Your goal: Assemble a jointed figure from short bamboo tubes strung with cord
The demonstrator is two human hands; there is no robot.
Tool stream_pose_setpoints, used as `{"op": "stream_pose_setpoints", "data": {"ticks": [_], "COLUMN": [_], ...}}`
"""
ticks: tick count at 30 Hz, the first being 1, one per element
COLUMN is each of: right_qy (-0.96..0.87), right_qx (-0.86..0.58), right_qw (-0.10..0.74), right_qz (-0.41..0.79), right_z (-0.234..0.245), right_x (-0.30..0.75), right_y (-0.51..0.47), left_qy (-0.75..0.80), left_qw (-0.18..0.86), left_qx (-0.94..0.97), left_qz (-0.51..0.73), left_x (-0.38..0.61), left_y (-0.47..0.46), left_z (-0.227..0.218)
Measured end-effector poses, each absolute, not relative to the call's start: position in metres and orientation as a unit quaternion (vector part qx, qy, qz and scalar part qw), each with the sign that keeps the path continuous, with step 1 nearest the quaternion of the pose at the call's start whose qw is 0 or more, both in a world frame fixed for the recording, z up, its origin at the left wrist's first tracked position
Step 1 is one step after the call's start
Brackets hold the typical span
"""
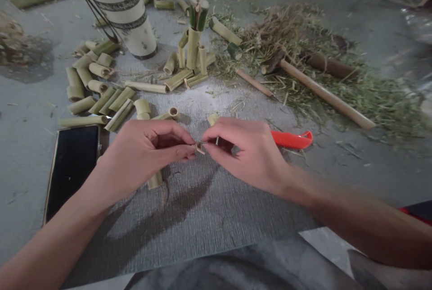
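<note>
My left hand (145,152) and my right hand (246,150) meet over a grey mat (189,209), fingertips pinched together on a small sliver of bamboo (200,147). A short bamboo piece (155,180) pokes out beneath my left hand. A red-handled tool (292,139) lies on the floor just behind my right hand. Many cut bamboo tubes (97,87) are scattered to the left and ahead, and a small upright bamboo assembly (195,33) stands further back.
A dark phone (72,168) lies flat at the left beside my left forearm. A patterned white cylinder (123,6) stands at the back left. A pile of dry grass and twigs (303,56) with long bamboo sticks (324,94) covers the right.
</note>
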State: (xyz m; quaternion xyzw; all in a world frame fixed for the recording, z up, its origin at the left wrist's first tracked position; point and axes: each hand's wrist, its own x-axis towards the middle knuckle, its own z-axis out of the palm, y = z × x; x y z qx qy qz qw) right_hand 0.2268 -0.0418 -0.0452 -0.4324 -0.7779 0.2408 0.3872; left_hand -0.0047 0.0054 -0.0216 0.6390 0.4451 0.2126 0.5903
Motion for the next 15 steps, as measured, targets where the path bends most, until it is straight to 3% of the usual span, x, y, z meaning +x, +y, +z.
{"op": "stream_pose_setpoints", "data": {"ticks": [15], "right_qy": [-0.772], "right_qx": [-0.432], "right_qw": [0.382], "right_qz": [0.269], "right_z": [-0.0486], "right_x": [0.2226], "right_y": [-0.0422], "left_qy": [0.456], "left_qw": [0.521], "left_qx": [0.697], "left_qz": [0.186], "left_x": [-0.0041], "left_y": [0.0017], "left_z": [-0.0231]}}
